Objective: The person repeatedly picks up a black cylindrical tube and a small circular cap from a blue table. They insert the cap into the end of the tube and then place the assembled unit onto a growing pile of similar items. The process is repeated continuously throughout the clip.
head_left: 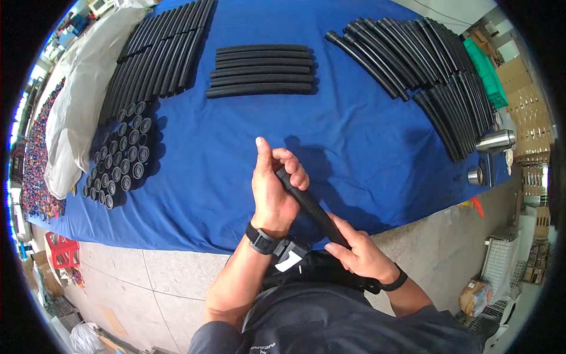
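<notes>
A black tube (316,211) is held at a slant over the near edge of the blue-covered table (259,121). My left hand (273,192) wraps its fingers around the far upper end, thumb sticking up. Lower down, close to my body, my right hand (358,252) grips the other end between thumb and fingers. Beyond my hands lies a stack of black foam-like tubes (262,72) in a row. Left of them stands a group of round black caps (121,154), several together.
Rows of black tubes lie at the far left (168,50) and on the right (407,56) of the table. A shiny metal cylinder (496,140) and a small metal cup (474,175) sit near the right edge. White sheeting (79,112) covers the left side; a red stool (61,251) stands below.
</notes>
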